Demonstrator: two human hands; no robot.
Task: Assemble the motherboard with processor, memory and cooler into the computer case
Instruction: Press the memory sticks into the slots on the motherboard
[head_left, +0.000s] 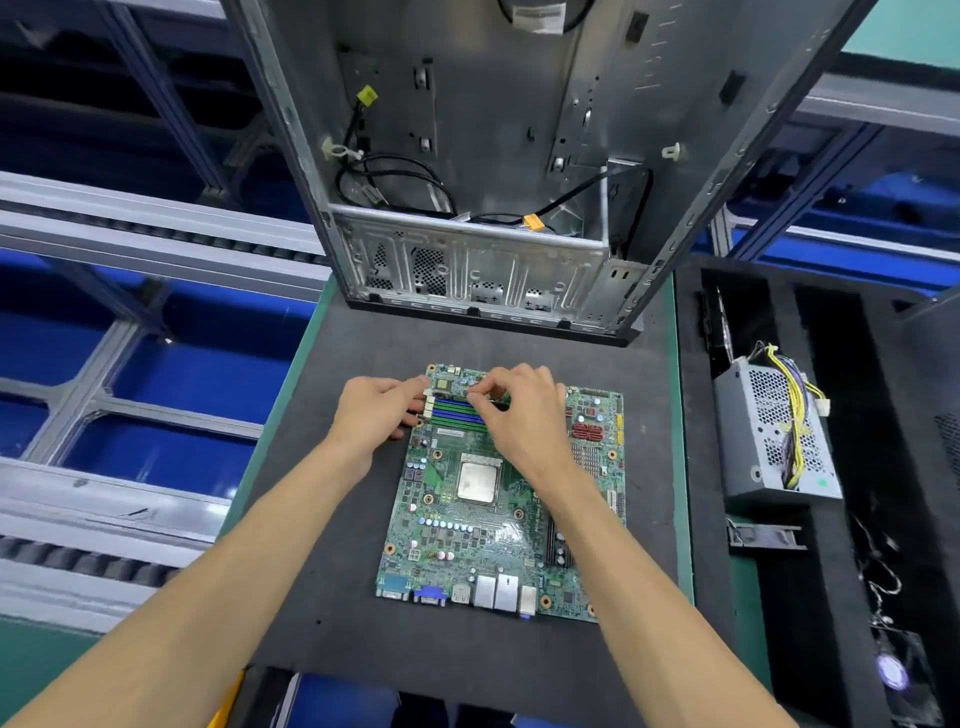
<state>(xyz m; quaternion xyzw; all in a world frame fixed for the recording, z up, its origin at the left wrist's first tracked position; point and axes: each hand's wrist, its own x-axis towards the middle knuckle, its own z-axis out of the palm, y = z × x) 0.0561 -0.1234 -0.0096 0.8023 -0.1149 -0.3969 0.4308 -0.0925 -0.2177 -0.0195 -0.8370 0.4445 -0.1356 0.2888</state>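
A green motherboard (467, 525) lies flat on the dark mat (337, 571), with a silver processor (476, 482) seated in its socket. Blue and black memory slots (457, 410) run across the board's far end. My left hand (371, 415) rests at the left ends of the slots, its fingertips on the white latches. My right hand (519, 410) hovers over the slots with thumb and forefinger pinched together at a memory stick (497, 399), which is mostly hidden. The open metal computer case (467, 208) stands just beyond the board.
A grey power supply (774, 436) with yellow cables sits in a black foam tray (831, 571) at the right, and a fan (893, 670) lies lower in it. Loose black cables (395, 176) hang inside the case. Blue bins and metal rails fill the left.
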